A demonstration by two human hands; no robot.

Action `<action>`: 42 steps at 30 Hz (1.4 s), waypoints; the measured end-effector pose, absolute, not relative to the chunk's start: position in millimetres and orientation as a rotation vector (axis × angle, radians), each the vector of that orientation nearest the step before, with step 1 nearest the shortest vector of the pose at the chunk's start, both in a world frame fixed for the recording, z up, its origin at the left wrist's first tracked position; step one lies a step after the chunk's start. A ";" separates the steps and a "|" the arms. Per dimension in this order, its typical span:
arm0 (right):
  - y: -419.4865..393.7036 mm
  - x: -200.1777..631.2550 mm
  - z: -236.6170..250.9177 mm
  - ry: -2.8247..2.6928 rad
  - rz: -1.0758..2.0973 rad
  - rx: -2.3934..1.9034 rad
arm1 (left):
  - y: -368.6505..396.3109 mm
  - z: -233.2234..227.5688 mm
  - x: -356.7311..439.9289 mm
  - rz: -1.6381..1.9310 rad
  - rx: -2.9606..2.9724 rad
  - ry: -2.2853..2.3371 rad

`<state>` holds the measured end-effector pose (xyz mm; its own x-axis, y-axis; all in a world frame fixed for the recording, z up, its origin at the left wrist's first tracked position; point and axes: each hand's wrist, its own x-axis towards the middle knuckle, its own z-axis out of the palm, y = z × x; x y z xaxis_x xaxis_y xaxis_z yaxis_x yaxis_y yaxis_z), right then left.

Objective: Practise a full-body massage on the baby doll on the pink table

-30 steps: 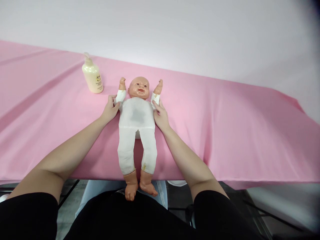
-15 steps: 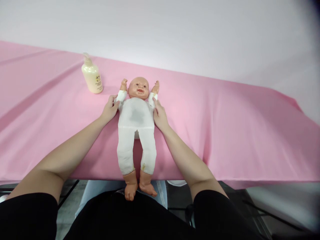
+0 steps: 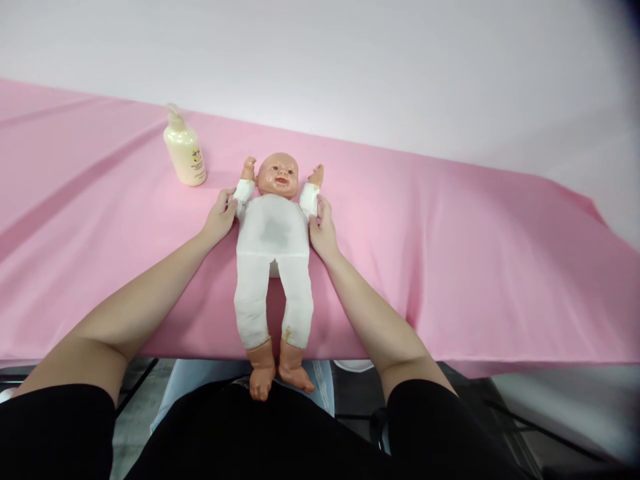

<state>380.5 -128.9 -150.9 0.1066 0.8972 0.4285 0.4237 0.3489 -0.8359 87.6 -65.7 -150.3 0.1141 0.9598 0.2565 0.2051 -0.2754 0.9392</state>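
A baby doll (image 3: pixel 273 227) with a white cloth body lies face up in front of me, its head away from me and its feet past the table's near edge. A grey patch marks its chest. My left hand (image 3: pixel 221 217) is closed around the doll's arm on the left, thumb on top. On the other side, my right hand (image 3: pixel 323 230) grips the doll's other arm near the elbow, with the thumb against the sleeve and the fingers behind it. Both doll arms are bent upward beside its head.
A cream pump bottle (image 3: pixel 185 155) stands on the pink tablecloth (image 3: pixel 480 267), left of the doll's head. Behind the table rises a white wall (image 3: pixel 350 60). My lap is under the near edge.
The doll's arm in my right hand has swung outward, away from its head, and my right hand has shifted slightly with it. My left hand has stayed nearly still.
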 end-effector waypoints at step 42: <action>-110.2 385.4 -165.9 -1.178 0.818 -1.237 | -76.7 -125.0 88.4 1.182 1.190 0.802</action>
<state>385.4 -110.2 -165.9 0.2446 0.9448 0.2182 0.1254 0.1924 -0.9733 88.4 -76.7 -125.0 0.2419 0.9641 0.1095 -0.2549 -0.0457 0.9659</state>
